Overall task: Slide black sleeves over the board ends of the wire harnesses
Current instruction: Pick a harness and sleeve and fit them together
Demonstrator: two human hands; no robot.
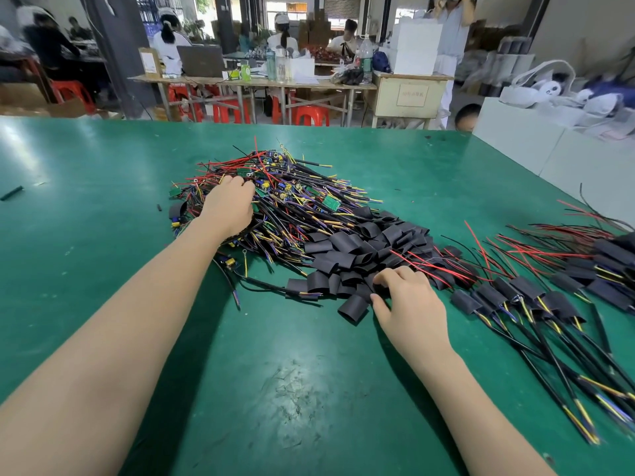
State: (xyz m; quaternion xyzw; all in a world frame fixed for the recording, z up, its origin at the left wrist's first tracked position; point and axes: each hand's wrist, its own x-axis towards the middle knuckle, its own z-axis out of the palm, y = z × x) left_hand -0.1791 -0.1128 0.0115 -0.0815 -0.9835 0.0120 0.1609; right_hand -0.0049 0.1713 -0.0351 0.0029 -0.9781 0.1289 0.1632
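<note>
**Green table, three heaps, bare ground in front**

Green covers the table (103, 201), and its widest bare stretch lies at the near edge, between the two forearms. More bare surface runs off to the left, where only a short black tube piece (12, 193) lies near the edge.

At the middle sits a tangled heap of wire harnesses (292, 201) with small green boards showing among the wires. The left hand (228, 207) reaches into this heap with fingers curled down among the wires; what exactly they grip cannot be told.

Just beside the heap, nearer and to the right, lies a pile of loose black sleeves (347, 255). The right hand (405, 297) rests at the pile's near edge, thumb and fingertips pinching one sleeve.

To the right, a row of sleeved harnesses (536, 300) fans out, its cables reaching toward the table's right edge, where white boxes (522, 139) stand close.
</note>
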